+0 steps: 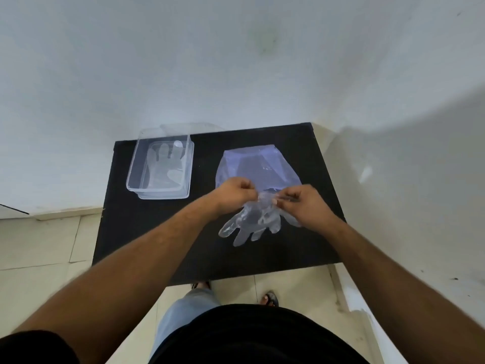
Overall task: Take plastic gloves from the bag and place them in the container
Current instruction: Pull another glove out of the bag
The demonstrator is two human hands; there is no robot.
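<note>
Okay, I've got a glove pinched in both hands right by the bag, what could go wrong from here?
1. The glove is thin and clear, pinched at its cuff by the left hand and right hand; a second glove may be stuck to it.
2. It hangs close to the bag; lifting could drag the bag along.
3. The container sits at the table's far-left corner, so a nudge might shift it off.

Head cam, looks fwd/down, close over black table [157, 232]
</note>
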